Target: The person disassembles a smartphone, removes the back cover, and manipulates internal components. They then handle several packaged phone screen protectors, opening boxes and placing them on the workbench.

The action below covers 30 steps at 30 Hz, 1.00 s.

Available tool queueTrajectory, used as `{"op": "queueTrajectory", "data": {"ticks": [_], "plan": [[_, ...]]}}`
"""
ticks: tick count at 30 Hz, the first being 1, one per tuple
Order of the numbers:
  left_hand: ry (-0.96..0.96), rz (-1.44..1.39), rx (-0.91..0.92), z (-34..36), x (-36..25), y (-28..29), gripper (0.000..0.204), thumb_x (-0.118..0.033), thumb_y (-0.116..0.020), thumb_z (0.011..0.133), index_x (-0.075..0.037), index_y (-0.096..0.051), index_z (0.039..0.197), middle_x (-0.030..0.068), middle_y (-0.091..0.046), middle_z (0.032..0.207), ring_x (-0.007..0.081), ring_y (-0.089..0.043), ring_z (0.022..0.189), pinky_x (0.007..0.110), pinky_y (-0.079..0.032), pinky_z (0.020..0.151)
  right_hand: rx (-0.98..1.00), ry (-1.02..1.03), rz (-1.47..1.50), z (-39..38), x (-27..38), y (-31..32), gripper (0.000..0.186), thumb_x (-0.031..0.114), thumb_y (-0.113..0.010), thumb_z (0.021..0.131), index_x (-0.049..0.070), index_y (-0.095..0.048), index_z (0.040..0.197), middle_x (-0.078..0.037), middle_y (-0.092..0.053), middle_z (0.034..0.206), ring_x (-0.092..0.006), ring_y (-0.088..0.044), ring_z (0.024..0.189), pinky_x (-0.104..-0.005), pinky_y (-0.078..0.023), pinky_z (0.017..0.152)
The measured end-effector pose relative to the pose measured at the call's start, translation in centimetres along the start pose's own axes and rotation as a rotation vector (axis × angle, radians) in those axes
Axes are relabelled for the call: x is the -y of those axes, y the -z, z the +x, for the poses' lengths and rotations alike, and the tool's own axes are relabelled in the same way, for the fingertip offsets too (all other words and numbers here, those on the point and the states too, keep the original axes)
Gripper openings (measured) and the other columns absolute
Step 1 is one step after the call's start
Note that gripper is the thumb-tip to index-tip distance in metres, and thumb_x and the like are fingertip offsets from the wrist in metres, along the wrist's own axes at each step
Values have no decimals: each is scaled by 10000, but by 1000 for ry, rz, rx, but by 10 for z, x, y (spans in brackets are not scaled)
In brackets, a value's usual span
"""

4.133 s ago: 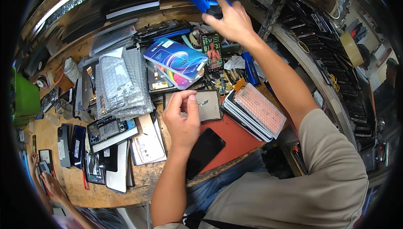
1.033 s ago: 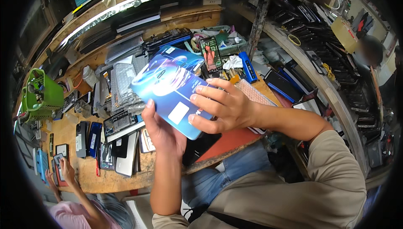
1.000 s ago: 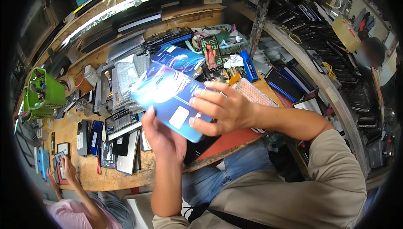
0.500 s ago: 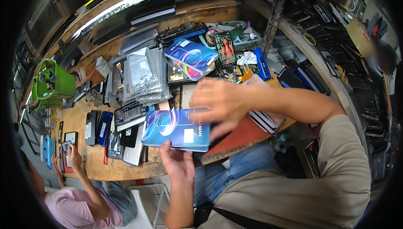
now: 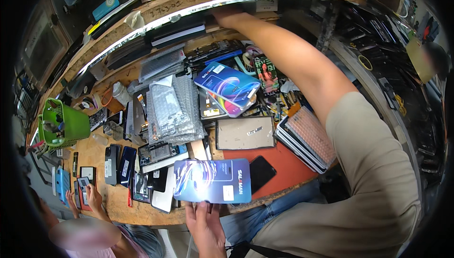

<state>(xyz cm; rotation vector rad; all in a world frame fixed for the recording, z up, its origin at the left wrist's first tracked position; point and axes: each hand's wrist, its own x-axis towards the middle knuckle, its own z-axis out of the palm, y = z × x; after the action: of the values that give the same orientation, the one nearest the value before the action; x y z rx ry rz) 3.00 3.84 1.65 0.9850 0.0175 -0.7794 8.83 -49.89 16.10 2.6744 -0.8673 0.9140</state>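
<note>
My left hand (image 5: 206,222) grips the near edge of a flat blue display package (image 5: 210,194), its thumb on top and fingers underneath. The package has a swirl print and a white sticker, and light glares off its left half. My right arm stretches up across the bench. At the shelf under the lamp, my right hand (image 5: 231,19) reaches into shadow that hides its fingers. Beside the held package, a black phone (image 5: 263,174) lies on a red mat (image 5: 295,175). Behind it is a beige panel with a dark frame (image 5: 243,135).
Similar blue packages (image 5: 226,84) lie behind, beside bubble-wrapped parts (image 5: 172,109). Stacked tablets with pink bubble wrap (image 5: 309,135) lie at right. Left are phones (image 5: 126,166) and a green basket (image 5: 71,123). At far left, another person's hands hold a phone (image 5: 84,189).
My right hand has left the package and reached up to the back shelf. My left hand still holds the package, now a little lower in view. The black phone on the mat has become visible.
</note>
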Motion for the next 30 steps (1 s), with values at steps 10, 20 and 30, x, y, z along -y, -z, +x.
{"op": "queueTrajectory", "data": {"ticks": [10, 20, 30], "plan": [[-1058, 826, -508, 49, 31, 113, 546, -45, -632, 1000, 1, -401, 1493, 223, -610, 1237, 300, -622, 1104, 440, -545, 977, -140, -25, 157, 49, -26, 8, 452, 212, -456, 1053, 48, -563, 1461, -221, -541, 1535, -385, -506, 1435, -491, -390, 1221], [-858, 730, -411, 58, 35, 136, 498, -58, -635, 1020, -10, -392, 1452, 228, -597, 1231, 284, -626, 1085, 445, -532, 969, -116, 27, 146, 51, -14, -11, 446, 217, -445, 1059, 46, -568, 1452, -218, -549, 1527, -388, -506, 1434, -490, -382, 1225], [-1073, 940, -400, 66, 27, 116, 272, -37, -561, 989, 46, -500, 1241, 165, -469, 1247, 295, -475, 1192, 429, -378, 1084, 30, 72, 58, 11, 20, 7, 442, 217, -441, 1062, 48, -577, 1448, -214, -560, 1520, -387, -511, 1430, -486, -379, 1227]]}}
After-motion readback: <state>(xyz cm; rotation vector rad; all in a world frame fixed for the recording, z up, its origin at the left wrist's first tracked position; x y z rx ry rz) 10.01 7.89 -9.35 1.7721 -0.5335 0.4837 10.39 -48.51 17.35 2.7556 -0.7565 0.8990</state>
